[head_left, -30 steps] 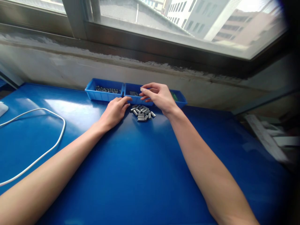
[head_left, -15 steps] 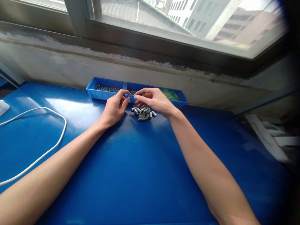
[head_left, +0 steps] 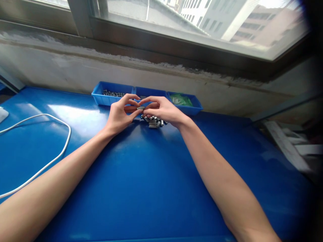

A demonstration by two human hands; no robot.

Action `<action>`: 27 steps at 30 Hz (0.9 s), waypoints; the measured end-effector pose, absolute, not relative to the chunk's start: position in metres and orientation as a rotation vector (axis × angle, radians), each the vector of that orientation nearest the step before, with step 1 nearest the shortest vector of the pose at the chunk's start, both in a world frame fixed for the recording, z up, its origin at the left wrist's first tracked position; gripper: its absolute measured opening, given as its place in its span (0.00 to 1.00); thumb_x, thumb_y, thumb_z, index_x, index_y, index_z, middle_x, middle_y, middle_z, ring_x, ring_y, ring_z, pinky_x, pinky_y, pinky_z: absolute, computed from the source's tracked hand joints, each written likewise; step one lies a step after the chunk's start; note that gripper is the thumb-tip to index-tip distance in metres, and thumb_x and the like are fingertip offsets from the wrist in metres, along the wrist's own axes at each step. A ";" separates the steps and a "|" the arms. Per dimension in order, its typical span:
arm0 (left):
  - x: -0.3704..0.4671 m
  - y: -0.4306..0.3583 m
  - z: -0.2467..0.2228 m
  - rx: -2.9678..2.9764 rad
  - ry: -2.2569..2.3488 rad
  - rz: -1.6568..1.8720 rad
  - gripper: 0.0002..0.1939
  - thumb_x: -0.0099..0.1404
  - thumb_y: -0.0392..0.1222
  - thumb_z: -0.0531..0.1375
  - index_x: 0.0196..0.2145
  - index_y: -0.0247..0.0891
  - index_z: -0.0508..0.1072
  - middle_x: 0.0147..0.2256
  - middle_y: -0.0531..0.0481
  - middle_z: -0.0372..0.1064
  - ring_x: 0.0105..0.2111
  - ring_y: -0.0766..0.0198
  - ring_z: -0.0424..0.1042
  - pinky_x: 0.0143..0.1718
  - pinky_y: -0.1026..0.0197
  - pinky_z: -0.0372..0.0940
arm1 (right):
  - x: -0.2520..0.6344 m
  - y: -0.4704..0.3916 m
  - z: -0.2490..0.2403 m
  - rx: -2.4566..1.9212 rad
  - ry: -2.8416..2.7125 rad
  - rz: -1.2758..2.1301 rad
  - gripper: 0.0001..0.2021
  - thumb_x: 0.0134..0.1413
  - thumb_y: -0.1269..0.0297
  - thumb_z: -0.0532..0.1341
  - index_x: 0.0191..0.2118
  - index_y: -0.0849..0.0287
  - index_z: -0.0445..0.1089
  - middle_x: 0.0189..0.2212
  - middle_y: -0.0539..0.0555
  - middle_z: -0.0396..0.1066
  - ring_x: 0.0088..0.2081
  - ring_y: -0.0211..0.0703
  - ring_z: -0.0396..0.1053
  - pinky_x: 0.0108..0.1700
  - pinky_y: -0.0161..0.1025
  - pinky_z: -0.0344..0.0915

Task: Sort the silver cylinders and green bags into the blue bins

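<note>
Taking the metal pile (head_left: 153, 124) on the tabletop (head_left: 141, 188) as the clock's centre, the white cable (head_left: 68, 134) is curving at nine o'clock. At ten, the left bin (head_left: 102, 99) is holding small metal parts (head_left: 113, 94). The left hand (head_left: 118, 116), between nine and ten, is apparently pinching a small metal piece (head_left: 140, 108) near eleven. The middle bin (head_left: 151, 91) is sitting at twelve. At one, the right hand (head_left: 168, 109) is bringing its fingertips beside that piece; whether they are gripping it, I cannot tell. Handling it is calling for light, level fingertips. At two, the right bin (head_left: 188, 110) is holding something green (head_left: 183, 100).
</note>
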State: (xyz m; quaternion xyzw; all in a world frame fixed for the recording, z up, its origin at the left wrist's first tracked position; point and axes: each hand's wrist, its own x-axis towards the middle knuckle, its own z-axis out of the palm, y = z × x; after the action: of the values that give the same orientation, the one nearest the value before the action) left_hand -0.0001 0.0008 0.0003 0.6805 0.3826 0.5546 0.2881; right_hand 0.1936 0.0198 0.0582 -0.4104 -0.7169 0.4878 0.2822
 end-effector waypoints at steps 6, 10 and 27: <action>-0.001 0.001 -0.001 1.799 1.025 1.439 0.29 0.58 0.54 0.72 0.52 0.41 0.69 0.40 0.50 0.78 0.39 0.58 0.82 0.46 0.58 0.78 | 0.195 0.022 0.056 -1.100 -1.837 1.325 0.11 0.51 0.69 0.67 0.42 0.60 0.79 0.31 0.52 0.81 0.35 0.41 0.78 0.41 0.35 0.75; -0.001 0.003 -0.001 1.864 1.097 1.422 0.25 0.60 0.54 0.71 0.48 0.40 0.71 0.38 0.49 0.78 0.37 0.59 0.81 0.42 0.59 0.77 | 0.197 0.026 0.057 -1.150 -1.764 1.209 0.09 0.50 0.69 0.68 0.40 0.59 0.79 0.30 0.53 0.81 0.34 0.42 0.78 0.40 0.36 0.76; -0.003 0.006 -0.010 2.498 1.061 1.105 0.08 0.65 0.41 0.65 0.42 0.39 0.82 0.42 0.45 0.77 0.43 0.56 0.75 0.48 0.56 0.69 | 0.202 0.032 0.063 -1.279 -1.599 0.969 0.10 0.51 0.67 0.67 0.41 0.57 0.76 0.30 0.52 0.77 0.32 0.41 0.77 0.35 0.36 0.75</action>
State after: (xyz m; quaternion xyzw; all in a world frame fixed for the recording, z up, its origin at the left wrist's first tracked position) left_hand -0.0031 0.0061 -0.0104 0.8478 0.3599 0.3751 0.1053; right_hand 0.2023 0.0319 0.0628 -0.5113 -0.6392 0.3873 0.4243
